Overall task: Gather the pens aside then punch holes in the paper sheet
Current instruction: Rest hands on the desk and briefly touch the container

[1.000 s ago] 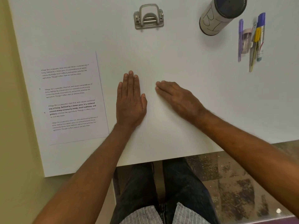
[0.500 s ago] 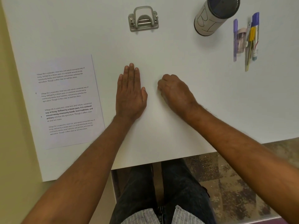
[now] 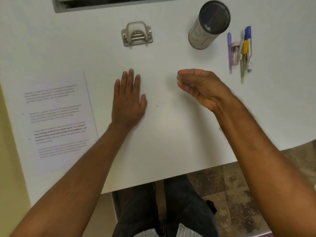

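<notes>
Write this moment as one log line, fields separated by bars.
left hand flat on table | right hand raised, curled, empty | pens untouched | paper sheet unpunched

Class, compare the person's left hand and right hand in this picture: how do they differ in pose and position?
The left hand lies flat on the table, palm down, fingers straight; the right hand is raised above it, fingers curled. The left hand is nearer the paper; the right hand is nearer the pens. Both hold nothing.
</notes>
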Action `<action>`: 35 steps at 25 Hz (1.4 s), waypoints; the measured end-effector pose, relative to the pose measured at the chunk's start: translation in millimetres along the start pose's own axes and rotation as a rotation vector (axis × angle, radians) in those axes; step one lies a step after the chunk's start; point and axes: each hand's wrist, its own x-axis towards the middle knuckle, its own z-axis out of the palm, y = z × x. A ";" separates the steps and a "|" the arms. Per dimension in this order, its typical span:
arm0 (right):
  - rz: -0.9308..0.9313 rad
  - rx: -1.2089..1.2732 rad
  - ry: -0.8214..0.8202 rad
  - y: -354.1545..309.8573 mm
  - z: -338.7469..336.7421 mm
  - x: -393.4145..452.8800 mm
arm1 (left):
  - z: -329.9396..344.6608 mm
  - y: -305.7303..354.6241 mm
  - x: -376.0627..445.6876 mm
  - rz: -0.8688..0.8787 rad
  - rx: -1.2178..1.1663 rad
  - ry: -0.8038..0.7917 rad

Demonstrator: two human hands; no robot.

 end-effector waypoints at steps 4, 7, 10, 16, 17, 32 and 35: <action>-0.252 -0.019 0.052 -74.3 -21.4 2.6 | 3.3 0.7 -1.9 -0.010 0.019 0.003; -0.570 -0.553 0.284 -115.0 -32.6 22.3 | 2.9 1.3 -1.4 -0.017 0.012 -0.002; -0.658 -0.985 0.436 -125.4 -34.4 53.4 | 4.0 0.9 -1.3 -0.018 0.007 -0.003; -0.691 -1.217 0.412 -124.3 -31.5 83.2 | 6.5 -0.9 -1.9 -0.026 0.004 0.012; -0.709 -1.239 0.415 -125.1 -31.3 84.2 | 6.0 -0.9 -1.5 -0.025 0.005 0.016; -0.813 -1.243 0.405 -124.5 -20.9 66.7 | 9.8 -3.0 -0.5 -0.023 0.012 0.039; -0.962 -1.005 0.465 -105.5 -16.6 48.4 | 7.7 -2.3 -0.6 -0.025 0.014 0.034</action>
